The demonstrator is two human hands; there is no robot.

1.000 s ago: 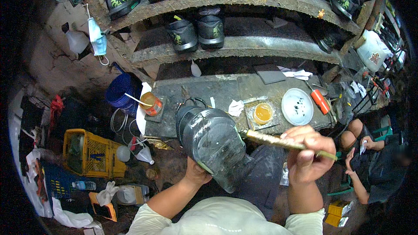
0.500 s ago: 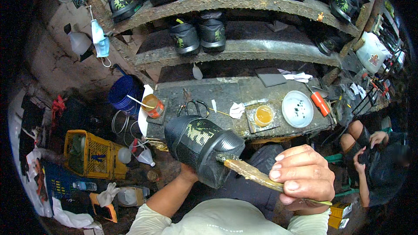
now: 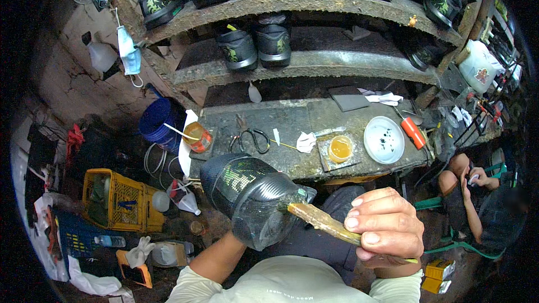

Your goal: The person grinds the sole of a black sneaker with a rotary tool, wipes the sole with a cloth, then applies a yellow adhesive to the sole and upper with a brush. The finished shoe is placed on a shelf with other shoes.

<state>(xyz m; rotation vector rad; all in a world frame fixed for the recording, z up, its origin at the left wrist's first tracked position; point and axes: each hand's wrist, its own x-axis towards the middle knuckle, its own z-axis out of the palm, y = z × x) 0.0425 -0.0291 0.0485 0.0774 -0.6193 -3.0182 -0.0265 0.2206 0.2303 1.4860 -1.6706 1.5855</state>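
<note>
A black sneaker (image 3: 252, 202) with a yellow-green pattern is held up over my lap, its sole turned toward me and to the right. My left forearm (image 3: 219, 255) reaches up behind it; that hand supports the shoe, its fingers hidden by it. Pinched in my right hand (image 3: 387, 227) is a brush (image 3: 323, 223) with a flat, worn wooden handle. The dark bristles press on the sole near the shoe's end. On the bench beyond, a small tub of amber liquid (image 3: 341, 148) sits on a square board.
The worn bench (image 3: 314, 115) carries scissors (image 3: 250, 140), a jar of amber liquid (image 3: 196, 136), a white bowl (image 3: 384, 140) and an orange-handled tool (image 3: 412, 133). Shelves above hold several black sneakers (image 3: 237, 49). A yellow crate (image 3: 118, 199) stands left; another person (image 3: 477, 196) sits at right.
The sneaker has shifted slightly left and turned, so more of its sole shows. The brush stays against the sole, my right hand moving only a little left.
</note>
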